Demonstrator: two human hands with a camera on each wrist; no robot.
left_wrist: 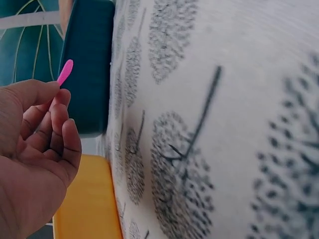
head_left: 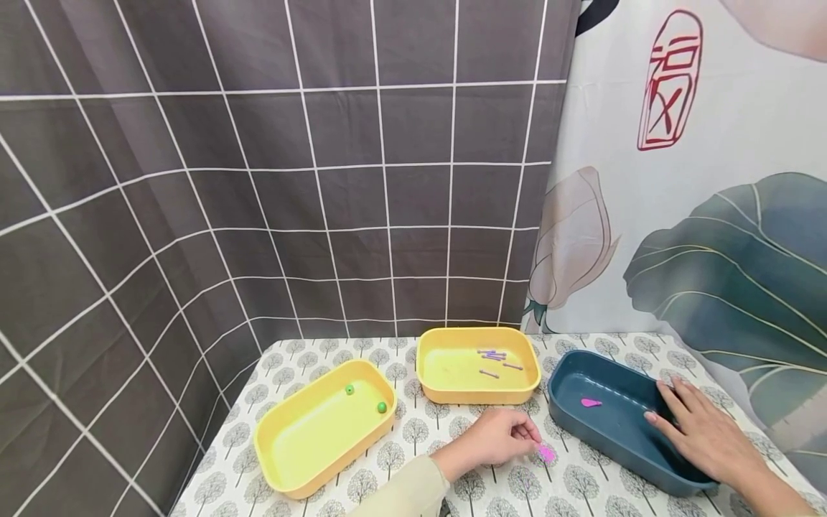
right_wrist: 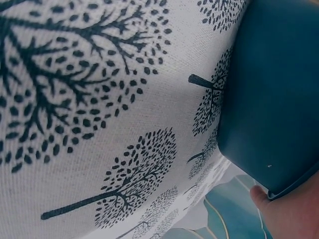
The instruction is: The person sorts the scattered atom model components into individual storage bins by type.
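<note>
My left hand (head_left: 496,438) pinches a small pink spoon-shaped piece (head_left: 546,453) between thumb and forefinger, over the cloth in front of the blue bin. The left wrist view shows its rounded, flat pink end (left_wrist: 66,71) pointing up from the fingertips, the other end hidden by them. On the right, my right hand (head_left: 707,434) rests across the rim of the dark blue bin (head_left: 620,444) with fingers extended. Inside that bin lies another pink piece (head_left: 591,403) of similar shape.
A yellow bin (head_left: 478,396) at the back middle contains several thin purple sticks (head_left: 494,355). Another yellow bin (head_left: 284,459) on the left has two small green balls (head_left: 382,407) in it. A tree-print cloth (head_left: 413,434) covers the table; curtains hang behind.
</note>
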